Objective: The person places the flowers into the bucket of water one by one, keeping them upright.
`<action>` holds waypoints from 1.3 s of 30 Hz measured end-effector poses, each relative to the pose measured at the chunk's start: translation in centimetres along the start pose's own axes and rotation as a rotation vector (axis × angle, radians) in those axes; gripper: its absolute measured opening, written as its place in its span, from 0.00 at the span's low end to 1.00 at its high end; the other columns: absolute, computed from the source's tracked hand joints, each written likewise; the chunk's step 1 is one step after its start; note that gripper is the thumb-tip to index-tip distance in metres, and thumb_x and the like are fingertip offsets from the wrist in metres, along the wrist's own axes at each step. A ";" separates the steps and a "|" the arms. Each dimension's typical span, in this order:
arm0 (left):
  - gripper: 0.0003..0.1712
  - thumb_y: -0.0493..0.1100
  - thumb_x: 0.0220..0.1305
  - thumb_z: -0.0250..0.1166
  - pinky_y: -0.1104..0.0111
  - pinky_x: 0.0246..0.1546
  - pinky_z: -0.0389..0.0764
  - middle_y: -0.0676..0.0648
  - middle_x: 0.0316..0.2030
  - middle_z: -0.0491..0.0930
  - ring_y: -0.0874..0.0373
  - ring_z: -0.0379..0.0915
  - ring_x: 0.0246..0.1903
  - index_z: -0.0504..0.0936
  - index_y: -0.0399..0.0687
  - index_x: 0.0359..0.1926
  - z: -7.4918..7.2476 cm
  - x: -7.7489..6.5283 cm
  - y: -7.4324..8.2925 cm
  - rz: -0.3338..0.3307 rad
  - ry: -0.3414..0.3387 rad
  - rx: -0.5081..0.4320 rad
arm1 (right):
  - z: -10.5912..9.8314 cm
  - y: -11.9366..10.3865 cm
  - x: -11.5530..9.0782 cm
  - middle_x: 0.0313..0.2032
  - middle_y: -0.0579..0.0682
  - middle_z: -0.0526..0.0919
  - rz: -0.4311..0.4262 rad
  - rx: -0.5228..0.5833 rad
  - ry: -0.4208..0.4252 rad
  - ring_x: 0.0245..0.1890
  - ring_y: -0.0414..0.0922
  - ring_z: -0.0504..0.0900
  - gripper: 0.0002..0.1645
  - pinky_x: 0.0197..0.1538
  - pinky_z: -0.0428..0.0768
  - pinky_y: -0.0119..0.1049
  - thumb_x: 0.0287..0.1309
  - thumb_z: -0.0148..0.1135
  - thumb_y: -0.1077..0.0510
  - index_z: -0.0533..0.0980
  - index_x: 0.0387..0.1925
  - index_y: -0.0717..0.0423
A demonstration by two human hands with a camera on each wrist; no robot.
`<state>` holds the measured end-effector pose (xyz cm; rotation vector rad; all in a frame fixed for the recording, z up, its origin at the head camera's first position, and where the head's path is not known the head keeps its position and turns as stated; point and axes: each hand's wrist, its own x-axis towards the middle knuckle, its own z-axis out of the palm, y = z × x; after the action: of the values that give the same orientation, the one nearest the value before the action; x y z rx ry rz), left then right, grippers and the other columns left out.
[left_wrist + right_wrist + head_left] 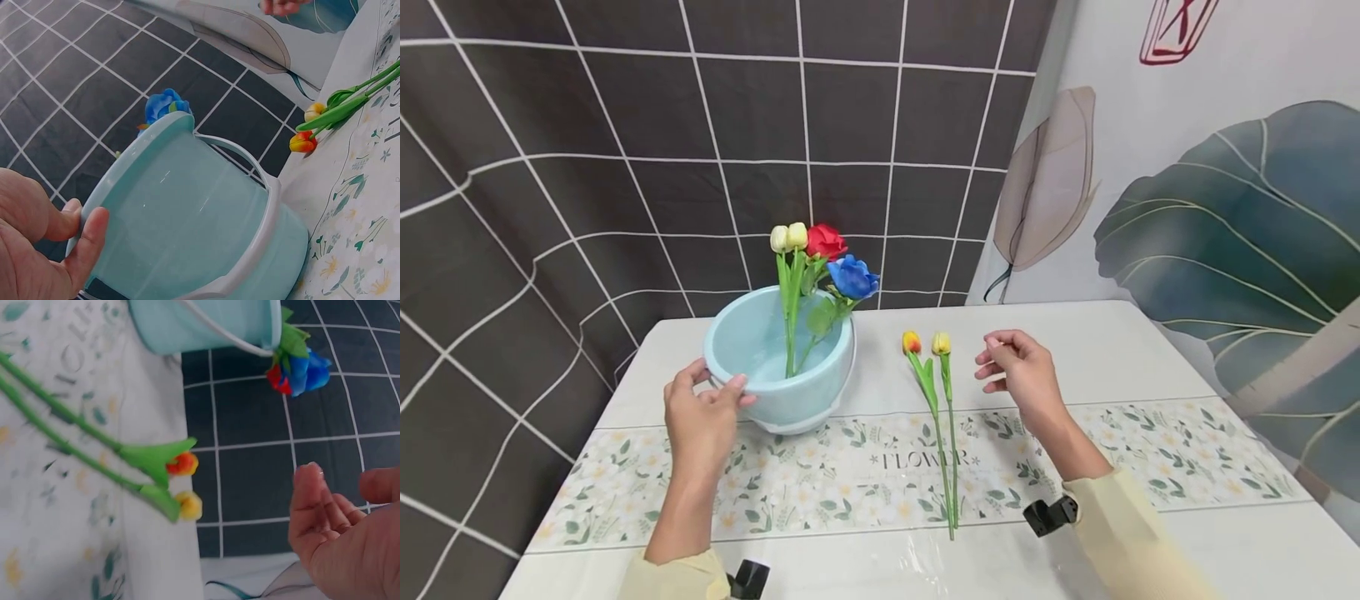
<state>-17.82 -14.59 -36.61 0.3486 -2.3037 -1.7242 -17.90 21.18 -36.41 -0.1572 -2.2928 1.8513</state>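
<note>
My left hand [702,421] grips the near-left rim of a light blue bucket [805,406], thumb on the outer wall. Inside lean two pale tulips [787,237], a red flower [827,242] and a blue flower [853,277]; their blooms rise above the rim. On the table to the right lie an orange-yellow tulip [912,342] and a yellow tulip [941,343], side by side with stems toward me. My right hand [1024,372] hovers just right of them, fingers loosely bent and holding nothing. The right wrist view shows this hand [340,537] apart from both tulips.
A white table [1097,350] carries a floral band with the word FLOWER. Behind it hangs a dark cloth [745,108] with a white grid, and at the right a pale cloth with large painted leaves [1247,217]. The bucket's white handle [265,222] hangs down its side.
</note>
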 end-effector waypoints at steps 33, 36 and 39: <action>0.34 0.41 0.69 0.59 0.79 0.29 0.80 0.43 0.61 0.58 0.70 0.79 0.29 0.57 0.40 0.71 0.1 0.0 0.3 -0.017 0.012 -0.021 | 3.0 6.5 -3.3 0.30 0.60 0.74 0.333 -0.147 -0.207 0.22 0.48 0.78 0.21 0.25 0.86 0.43 0.66 0.54 0.66 0.62 0.57 0.69; 0.34 0.40 0.69 0.59 0.78 0.30 0.81 0.43 0.61 0.58 0.69 0.79 0.29 0.57 0.40 0.71 0.1 0.0 0.4 -0.020 0.013 -0.021 | 3.5 6.5 -3.4 0.28 0.58 0.74 0.309 -0.227 -0.195 0.21 0.47 0.78 0.26 0.24 0.85 0.41 0.62 0.59 0.67 0.61 0.58 0.69; 0.34 0.40 0.69 0.59 0.77 0.30 0.81 0.43 0.61 0.58 0.70 0.79 0.29 0.57 0.40 0.70 0.1 0.0 0.3 -0.019 0.018 -0.019 | 3.8 6.6 -3.3 0.27 0.56 0.74 0.283 -0.323 -0.180 0.18 0.46 0.79 0.30 0.23 0.84 0.40 0.58 0.64 0.68 0.62 0.59 0.68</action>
<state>-17.85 -14.41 -36.31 0.3819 -2.2775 -1.7436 -15.75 18.28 -43.91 -0.3935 -2.8131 1.6541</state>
